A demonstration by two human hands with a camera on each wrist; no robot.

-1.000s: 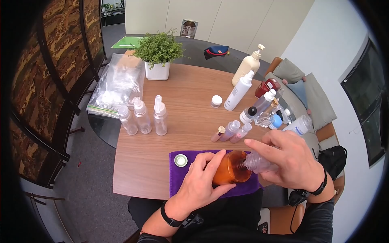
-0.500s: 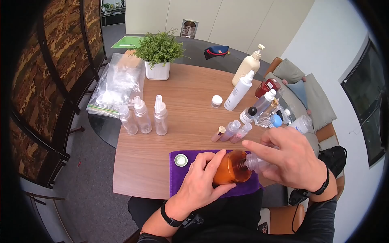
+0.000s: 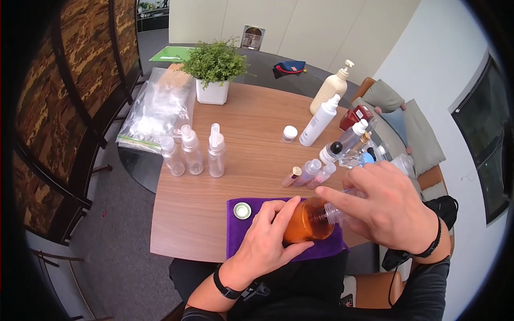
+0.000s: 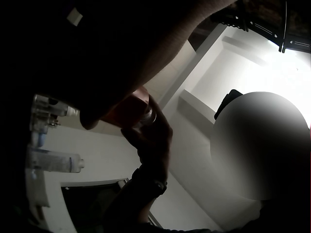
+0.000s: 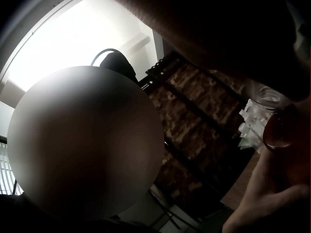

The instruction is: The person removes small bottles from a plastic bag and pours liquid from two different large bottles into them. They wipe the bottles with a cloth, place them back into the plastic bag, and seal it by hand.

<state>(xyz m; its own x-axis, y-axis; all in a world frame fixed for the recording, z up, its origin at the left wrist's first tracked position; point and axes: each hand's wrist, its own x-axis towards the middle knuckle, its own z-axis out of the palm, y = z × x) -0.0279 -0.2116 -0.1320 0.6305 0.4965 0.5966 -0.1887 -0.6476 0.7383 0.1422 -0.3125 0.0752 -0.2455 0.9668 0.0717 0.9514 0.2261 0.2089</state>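
Note:
My left hand [image 3: 265, 235] grips an amber bottle [image 3: 306, 222], tilted over a purple towel [image 3: 235, 241] with its mouth facing right. Pinched in my right hand [image 3: 391, 206] is a clear plastic bottle, whose threaded neck [image 3: 333, 214] meets the amber bottle's mouth; the hand covers most of its body. The right index finger points left above the joined necks. A green-rimmed white cap [image 3: 242, 211] lies on the towel, left of the amber bottle. In the right wrist view, the dark amber bottle [image 5: 279, 138] shows beside the left hand [image 5: 265, 206].
Several clear empty-looking bottles [image 3: 217, 160] stand at the table's left. Small bottles [image 3: 308, 172], a white jar [image 3: 289, 134], a white spray bottle [image 3: 319, 122] and a cream pump bottle [image 3: 329, 92] stand beyond the hands. A potted plant [image 3: 212, 92] and plastic bag [image 3: 160, 109] are at the back left.
My right hand has lifted a little and tipped the clear bottle further, its neck staying at the amber bottle's mouth. The left hand keeps its grip. The head view has shifted slightly.

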